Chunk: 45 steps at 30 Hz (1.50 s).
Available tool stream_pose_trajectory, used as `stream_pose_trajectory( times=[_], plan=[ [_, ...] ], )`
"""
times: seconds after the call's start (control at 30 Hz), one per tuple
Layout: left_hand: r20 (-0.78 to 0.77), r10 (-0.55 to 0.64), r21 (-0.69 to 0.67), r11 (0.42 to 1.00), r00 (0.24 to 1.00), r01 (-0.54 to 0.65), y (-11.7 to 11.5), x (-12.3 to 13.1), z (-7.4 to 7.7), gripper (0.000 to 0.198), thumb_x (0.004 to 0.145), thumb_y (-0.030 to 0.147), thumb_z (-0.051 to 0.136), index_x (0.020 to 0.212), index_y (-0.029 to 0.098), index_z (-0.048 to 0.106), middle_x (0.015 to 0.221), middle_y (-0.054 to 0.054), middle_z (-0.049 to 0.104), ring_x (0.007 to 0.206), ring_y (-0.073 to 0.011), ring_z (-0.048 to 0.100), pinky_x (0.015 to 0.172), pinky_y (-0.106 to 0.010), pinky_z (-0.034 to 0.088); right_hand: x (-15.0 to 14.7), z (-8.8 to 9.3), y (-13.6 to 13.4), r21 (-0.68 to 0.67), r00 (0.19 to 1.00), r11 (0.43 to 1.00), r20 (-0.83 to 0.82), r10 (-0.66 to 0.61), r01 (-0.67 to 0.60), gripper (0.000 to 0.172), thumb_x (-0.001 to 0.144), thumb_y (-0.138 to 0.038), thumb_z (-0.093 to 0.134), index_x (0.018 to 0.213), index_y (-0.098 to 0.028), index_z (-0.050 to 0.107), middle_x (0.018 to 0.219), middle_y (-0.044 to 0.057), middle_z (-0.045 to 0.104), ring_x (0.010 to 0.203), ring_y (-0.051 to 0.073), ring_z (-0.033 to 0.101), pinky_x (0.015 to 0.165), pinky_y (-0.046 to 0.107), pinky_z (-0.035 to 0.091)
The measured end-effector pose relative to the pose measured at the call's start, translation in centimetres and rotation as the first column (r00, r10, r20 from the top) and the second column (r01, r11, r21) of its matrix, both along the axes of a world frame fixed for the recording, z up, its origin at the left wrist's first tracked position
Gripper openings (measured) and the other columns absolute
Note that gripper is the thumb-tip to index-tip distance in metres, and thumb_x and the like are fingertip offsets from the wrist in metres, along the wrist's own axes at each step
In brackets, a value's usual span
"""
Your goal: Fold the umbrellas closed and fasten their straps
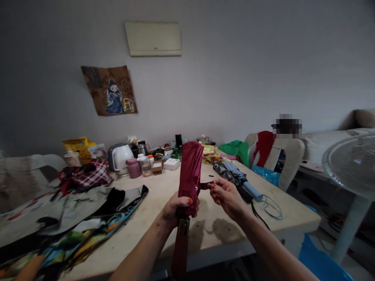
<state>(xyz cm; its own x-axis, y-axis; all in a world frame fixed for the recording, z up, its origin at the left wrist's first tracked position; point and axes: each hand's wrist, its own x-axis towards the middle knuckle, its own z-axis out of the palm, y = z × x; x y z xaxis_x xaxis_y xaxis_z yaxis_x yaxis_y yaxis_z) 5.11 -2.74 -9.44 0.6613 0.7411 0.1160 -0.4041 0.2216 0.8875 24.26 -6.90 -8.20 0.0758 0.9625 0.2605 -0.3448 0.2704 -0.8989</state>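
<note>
Umbrella: we have a maroon fabric folding umbrella [191, 164], furled, upright over the near part of the cream rectangular table [155, 199], brown tapered handle [179, 249] down.
Left hand: left hand [178, 207] wrapped round lower canopy, thumb across front; we'd guess this grip steadies the folds.
Right hand: right hand [227, 195] pinching end of short maroon fabric strap [205, 186], drawn sideways, presumably for tension.
Forearms: both reach forward from below, converging at the umbrella.
</note>
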Motion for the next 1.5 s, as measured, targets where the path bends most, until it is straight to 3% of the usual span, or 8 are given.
stream_pose_trajectory(
  times=[0.13,0.3,0.47,0.6,0.83,1.3,1.5],
  plan=[
    [0.012,0.064,-0.033,0.997,0.998,-0.064,0.1,-0.6,0.5,0.041,0.05,0.03,0.078,0.082,0.008,0.065,0.073,-0.006,0.066,0.056,-0.0138,0.061,0.052,-0.025,0.049,-0.4,-0.5,-1.1,0.037,0.997,0.999,0.073,-0.01,0.007,0.04,0.065,-0.043,0.082,0.07,-0.014,0.056,0.061,-0.002,0.052,0.049,0.005,0.04,0.047,0.021,0.029],
    [-0.034,0.053,0.045,0.998,0.998,-0.051,-0.2,-0.5,0.6,0.04,0.051,0.03,0.077,0.082,0.007,0.065,0.066,-0.006,0.063,0.051,-0.0133,0.057,0.046,-0.024,0.045,-1.7,-0.1,-2.3,0.041,0.993,0.997,-0.102,0.066,-0.062,0.038,0.066,-0.039,0.082,0.074,-0.014,0.055,0.064,-0.002,0.053,0.049,0.004,0.038,0.047,0.019,0.025],
    [-0.076,0.065,0.1,0.993,0.995,-0.057,-0.9,-0.2,1.0,0.042,0.051,0.03,0.077,0.084,0.008,0.063,0.066,-0.004,0.061,0.051,-0.0125,0.055,0.046,-0.024,0.044,-2.5,0.3,-2.7,0.056,0.988,0.995,-0.119,0.095,-0.089,0.038,0.068,-0.039,0.082,0.074,-0.014,0.055,0.061,-0.002,0.052,0.049,0.004,0.038,0.046,0.018,0.025],
    [-0.14,0.071,0.156,0.987,0.988,-0.049,-1.2,0.0,1.2,0.042,0.052,0.03,0.078,0.084,0.008,0.062,0.063,-0.003,0.059,0.051,-0.0118,0.054,0.045,-0.022,0.042,-2.8,0.4,-2.8,0.094,0.993,0.992,-0.077,0.09,-0.082,0.038,0.069,-0.041,0.081,0.073,-0.015,0.054,0.06,-0.003,0.051,0.047,0.004,0.038,0.045,0.019,0.026],
    [-0.12,0.116,0.098,0.99,0.986,-0.104,-1.7,-0.1,1.5,0.043,0.051,0.029,0.076,0.086,0.009,0.062,0.066,-0.003,0.06,0.052,-0.0122,0.054,0.046,-0.024,0.043,-2.5,0.0,-2.6,0.144,1.0,0.989,0.015,0.019,-0.021,0.036,0.075,-0.043,0.077,0.076,-0.015,0.054,0.063,-0.004,0.05,0.049,0.005,0.04,0.046,0.02,0.029],
    [-0.149,0.118,0.132,0.986,0.982,-0.099,-2.2,-0.1,2.0,0.04,0.05,0.029,0.075,0.083,0.009,0.062,0.063,-0.003,0.059,0.05,-0.012,0.052,0.044,-0.023,0.041,-3.1,0.4,-2.5,0.209,0.968,0.977,0.235,-0.089,0.039,0.026,0.083,-0.04,0.063,0.078,-0.017,0.051,0.064,-0.004,0.048,0.052,0.007,0.042,0.049,0.023,0.035],
    [-0.033,0.025,0.028,0.999,0.999,-0.024,-2.4,-0.6,1.8,0.042,0.052,0.031,0.076,0.084,0.007,0.064,0.068,-0.006,0.062,0.053,-0.0133,0.056,0.048,-0.025,0.044,-1.9,0.5,-2.4,0.121,0.999,0.992,-0.029,-0.043,0.047,0.028,0.073,-0.037,0.07,0.077,-0.018,0.051,0.06,-0.004,0.048,0.048,0.006,0.037,0.046,0.021,0.027]
  ],
)
